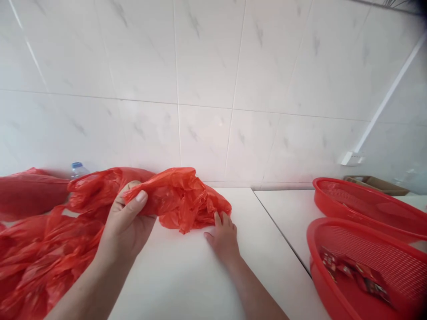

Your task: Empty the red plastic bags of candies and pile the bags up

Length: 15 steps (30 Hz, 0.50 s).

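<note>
A crumpled red plastic bag is lifted over the white table. My left hand pinches its upper edge between thumb and fingers. My right hand is lower, at the bag's right bottom corner, with fingers curled up into the plastic and the palm near the tabletop. More red plastic bags lie heaped to the left of my left arm.
Two red mesh baskets sit at the right: the near basket holds a few small wrappers, the far basket is behind it. A capped water bottle stands by the tiled wall. A cardboard box lies at far right.
</note>
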Available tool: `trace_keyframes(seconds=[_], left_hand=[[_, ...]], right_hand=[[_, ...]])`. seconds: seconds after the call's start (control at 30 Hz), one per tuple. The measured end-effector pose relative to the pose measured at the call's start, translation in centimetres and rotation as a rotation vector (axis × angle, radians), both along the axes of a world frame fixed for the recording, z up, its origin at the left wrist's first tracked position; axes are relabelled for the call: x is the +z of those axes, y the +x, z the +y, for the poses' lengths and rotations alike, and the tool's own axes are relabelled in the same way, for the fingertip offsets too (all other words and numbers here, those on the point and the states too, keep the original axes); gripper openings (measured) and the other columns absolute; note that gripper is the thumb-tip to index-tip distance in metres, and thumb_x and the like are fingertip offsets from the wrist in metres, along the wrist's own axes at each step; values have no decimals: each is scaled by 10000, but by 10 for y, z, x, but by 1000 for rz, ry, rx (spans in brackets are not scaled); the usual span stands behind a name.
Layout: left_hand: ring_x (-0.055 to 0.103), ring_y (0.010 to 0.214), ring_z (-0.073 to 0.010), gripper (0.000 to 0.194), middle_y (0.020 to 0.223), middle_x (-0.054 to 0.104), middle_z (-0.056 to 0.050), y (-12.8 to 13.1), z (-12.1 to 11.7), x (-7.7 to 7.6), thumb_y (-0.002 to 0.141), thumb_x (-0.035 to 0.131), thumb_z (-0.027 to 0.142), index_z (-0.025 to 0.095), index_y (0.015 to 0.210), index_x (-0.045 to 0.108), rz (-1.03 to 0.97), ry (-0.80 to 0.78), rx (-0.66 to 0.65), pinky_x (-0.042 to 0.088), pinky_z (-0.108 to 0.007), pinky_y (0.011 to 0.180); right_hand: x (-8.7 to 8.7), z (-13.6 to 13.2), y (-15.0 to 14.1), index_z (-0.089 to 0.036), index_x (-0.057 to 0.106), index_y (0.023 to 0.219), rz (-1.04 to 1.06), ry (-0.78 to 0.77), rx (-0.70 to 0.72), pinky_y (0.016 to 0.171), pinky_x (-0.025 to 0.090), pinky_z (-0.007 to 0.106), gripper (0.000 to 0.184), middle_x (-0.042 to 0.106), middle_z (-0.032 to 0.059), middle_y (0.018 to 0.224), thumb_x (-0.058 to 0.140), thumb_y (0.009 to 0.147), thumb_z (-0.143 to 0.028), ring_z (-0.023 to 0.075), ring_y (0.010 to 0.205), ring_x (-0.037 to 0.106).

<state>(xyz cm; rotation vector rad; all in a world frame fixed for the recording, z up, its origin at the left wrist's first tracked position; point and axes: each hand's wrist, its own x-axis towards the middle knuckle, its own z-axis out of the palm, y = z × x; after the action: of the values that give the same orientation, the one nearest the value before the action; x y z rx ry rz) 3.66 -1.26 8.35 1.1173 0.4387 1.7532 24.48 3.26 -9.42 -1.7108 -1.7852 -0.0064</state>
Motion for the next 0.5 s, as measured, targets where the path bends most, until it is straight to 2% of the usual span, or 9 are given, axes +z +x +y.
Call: trace_keyframes(seconds=[0.13,0.23,0.3,0.37,0.43,0.5], left_hand=[[558,696,-158,156,705,558,-4,-3,-17,6,681,711,350,237,708,607,32,-19,40,554,-271,672],[605,748,-205,189,753,610,-19,-1,-21,1,656,719,393,264,763,631,59,-100,9,566,-312,642],[629,814,-234,219,841,653,-32,5,-22,-6,661,718,401,271,820,644,70,-139,-52,570,-330,639],[638,889,-245,244,942,673,-40,16,-22,-17,696,706,380,263,903,650,102,-162,-173,568,-336,689],[638,933,-239,240,993,676,-52,27,-19,-27,745,686,334,236,960,646,168,-186,-323,553,-338,752],[644,915,-224,223,989,681,-71,34,-13,-37,772,675,295,197,971,646,198,-234,-381,543,-331,768]], right_hand=[[9,-12,-1,-182,492,1262,108,214,-81,1018,289,505,440,441,164,1299,490,835,-289,306,1216,407],[26,-36,-2,-230,512,1175,451,234,8,985,346,473,358,478,122,1257,417,893,-430,273,1172,441],[38,-57,-4,-253,517,1127,773,116,172,949,393,426,405,521,100,1211,300,921,-527,244,1136,480],[46,-77,-6,-277,486,1170,1041,-63,385,913,422,395,484,533,84,1218,247,906,-605,229,1117,506],[48,-92,-6,-279,440,1231,1185,-237,522,864,444,374,554,558,84,1192,433,823,-652,235,1079,533],[44,-100,-2,-248,442,1206,1260,-377,487,736,468,333,614,627,61,967,646,718,-561,220,909,593]])
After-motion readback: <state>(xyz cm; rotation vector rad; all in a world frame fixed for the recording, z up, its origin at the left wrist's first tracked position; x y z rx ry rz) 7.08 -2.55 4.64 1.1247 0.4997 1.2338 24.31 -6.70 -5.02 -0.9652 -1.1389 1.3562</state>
